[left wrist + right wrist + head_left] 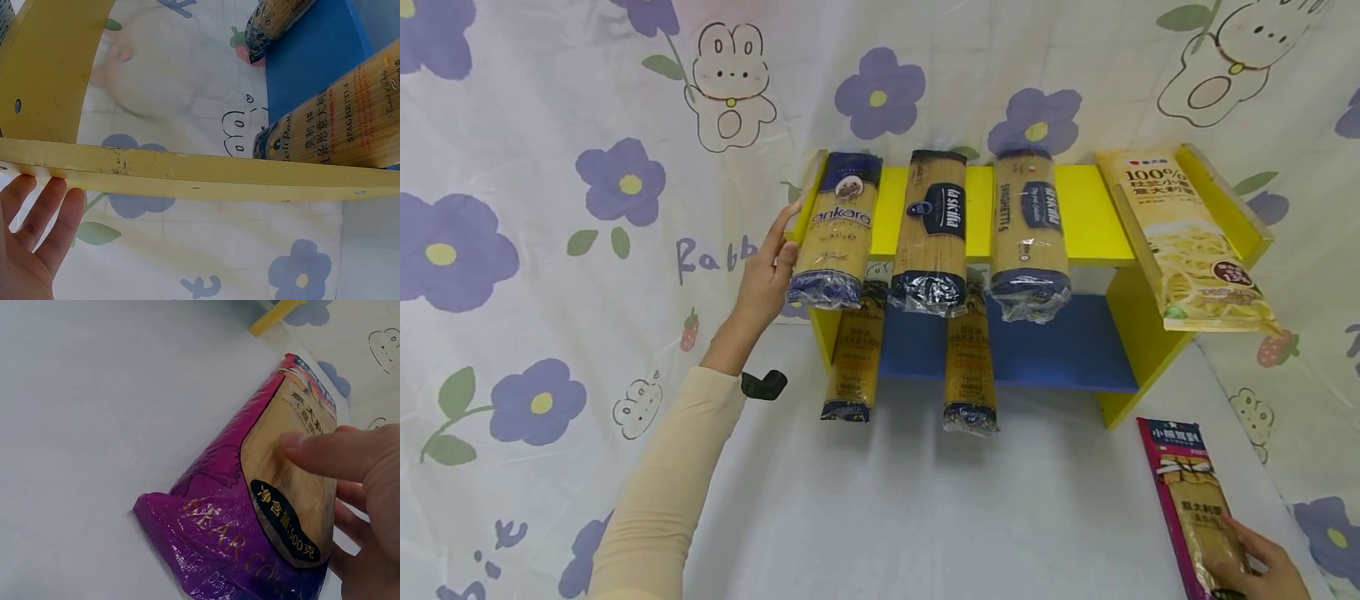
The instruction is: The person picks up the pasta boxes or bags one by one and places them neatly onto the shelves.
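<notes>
My left hand (pixel 765 282) rests its fingertips against the outer side of a yellow and blue shelf (pixel 1081 208), beside the ankara spaghetti pack (pixel 837 229). In the left wrist view, the fingers (pixel 47 215) are nearly straight along the yellow panel's edge. My right hand (pixel 1270 568) holds a pink and purple pasta pack (pixel 1201 508) at lower right, in front of the shelf. The right wrist view shows the thumb (pixel 319 453) on top of the pack and other fingers along its far side, partly hidden.
Two la sicilia spaghetti packs (pixel 928 233) and a wide yellow noodle pack (pixel 1191 242) lie on the top tier, jutting forward. Below, two narrow spaghetti packs (pixel 855 354) stick out over the blue board (pixel 1052 346). A patterned cloth (pixel 550 317) hangs behind.
</notes>
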### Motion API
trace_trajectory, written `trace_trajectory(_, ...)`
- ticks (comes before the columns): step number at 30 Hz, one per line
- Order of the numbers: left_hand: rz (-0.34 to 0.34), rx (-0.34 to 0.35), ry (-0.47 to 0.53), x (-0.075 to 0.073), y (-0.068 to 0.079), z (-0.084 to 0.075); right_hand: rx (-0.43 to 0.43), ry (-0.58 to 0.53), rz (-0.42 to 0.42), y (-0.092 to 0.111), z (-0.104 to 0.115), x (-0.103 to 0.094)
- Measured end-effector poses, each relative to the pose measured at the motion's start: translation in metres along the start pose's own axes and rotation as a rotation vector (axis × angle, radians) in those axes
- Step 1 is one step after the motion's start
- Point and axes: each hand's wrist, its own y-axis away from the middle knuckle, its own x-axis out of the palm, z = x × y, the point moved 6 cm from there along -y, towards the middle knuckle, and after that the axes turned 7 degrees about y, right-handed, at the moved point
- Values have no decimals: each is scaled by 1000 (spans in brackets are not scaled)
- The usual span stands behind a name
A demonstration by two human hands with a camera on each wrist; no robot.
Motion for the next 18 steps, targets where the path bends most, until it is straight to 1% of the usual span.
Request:
trace_trajectory(2,0,0,-1,0,0,0,-29,19,-3,-1,0,1)
trace_trajectory(7,2,4,-2,0,0,0,-5,47,-11,0,-2,3)
trace_trajectory(10,1,6,-4,0,0,-1,-22,90,-19,1,2,1)
trace_trajectory(12,-1,7,-6,0,0,-2,-38,134,-26,3,6,-1)
trace_trajectory(14,-1,7,-5,0,0,-3,-55,203,-34,4,10,-2)
trace_trajectory(16,0,7,-4,0,0,-3,-50,273,-31,6,14,-3)
trace_trajectory(18,2,9,-1,0,1,-4,-27,315,-16,7,16,-4)
